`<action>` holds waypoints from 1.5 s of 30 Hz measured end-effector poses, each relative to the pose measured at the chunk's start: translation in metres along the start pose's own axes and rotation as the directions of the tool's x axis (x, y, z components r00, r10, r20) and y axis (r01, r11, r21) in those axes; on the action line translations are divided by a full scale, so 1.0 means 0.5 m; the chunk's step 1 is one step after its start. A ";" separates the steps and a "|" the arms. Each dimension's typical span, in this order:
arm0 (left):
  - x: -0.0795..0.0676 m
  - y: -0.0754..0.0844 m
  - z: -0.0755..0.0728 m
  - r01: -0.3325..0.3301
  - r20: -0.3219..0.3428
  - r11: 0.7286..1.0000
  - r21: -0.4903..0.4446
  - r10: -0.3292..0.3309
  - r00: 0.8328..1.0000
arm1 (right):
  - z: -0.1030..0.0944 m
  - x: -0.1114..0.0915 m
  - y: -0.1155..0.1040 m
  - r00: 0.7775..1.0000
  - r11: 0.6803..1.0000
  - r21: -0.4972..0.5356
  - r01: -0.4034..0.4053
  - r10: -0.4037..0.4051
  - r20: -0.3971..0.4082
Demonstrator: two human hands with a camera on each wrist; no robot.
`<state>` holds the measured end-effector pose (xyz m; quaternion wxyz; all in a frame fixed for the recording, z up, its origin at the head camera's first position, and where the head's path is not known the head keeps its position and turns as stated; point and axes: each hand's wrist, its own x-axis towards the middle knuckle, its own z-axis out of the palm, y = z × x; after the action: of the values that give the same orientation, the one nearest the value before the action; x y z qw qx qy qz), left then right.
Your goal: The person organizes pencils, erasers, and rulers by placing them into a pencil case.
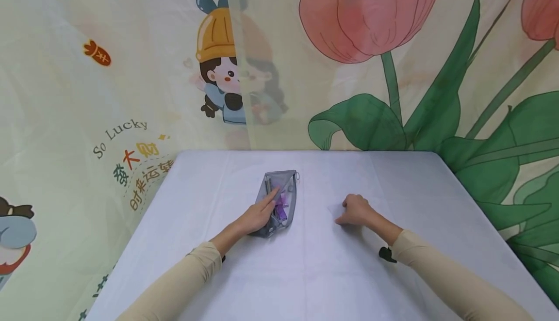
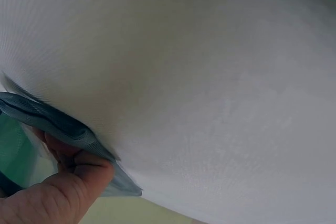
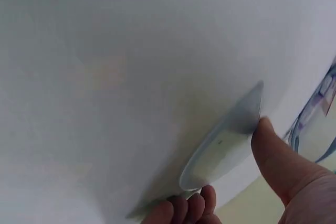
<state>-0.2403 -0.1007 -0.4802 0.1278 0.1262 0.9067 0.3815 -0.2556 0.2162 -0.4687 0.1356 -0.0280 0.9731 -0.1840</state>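
A grey mesh zip pouch [image 1: 279, 177] lies near the middle of the table, with purple items [image 1: 281, 210] and slim sticks showing through it. My left hand [image 1: 257, 216] grips its left side, one finger stretched across the mesh. In the left wrist view, thumb and fingers are bent at the pouch's dark edge [image 2: 63, 124]. To the right of the pouch, my right hand [image 1: 357, 211] holds a thin clear plastic piece [image 3: 226, 142] close over the table. This piece has a pointed corner and a small dark mark; thumb and fingers pinch it at opposite edges.
A white cloth covers the table [image 1: 301, 277]. Behind it hangs a curtain [image 1: 279, 136] printed with tulips and cartoon figures. A small ring [image 1: 298, 176] sits at the pouch's upper right corner. A black strap piece [image 1: 386, 254] shows under the right wrist.
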 end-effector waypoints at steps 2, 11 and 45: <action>0.000 -0.002 0.000 0.006 0.001 1.000 0.002 -0.006 1.000 | -0.008 0.007 0.000 0.998 0.999 0.014 -0.041 0.040 0.052; -0.003 -0.002 -0.002 0.000 -0.011 1.000 -0.009 0.000 1.000 | -0.006 0.004 0.004 0.999 1.000 -0.023 -0.008 0.008 -0.032; -0.003 0.001 -0.005 -0.038 -0.052 0.999 -0.036 0.036 0.998 | 0.089 0.095 -0.233 0.984 0.731 0.669 0.137 -0.180 -0.005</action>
<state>-0.2395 -0.1027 -0.4777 0.0995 0.1308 0.8999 0.4039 -0.2885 0.0872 -0.4777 0.1498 -0.0661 0.8327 -0.5290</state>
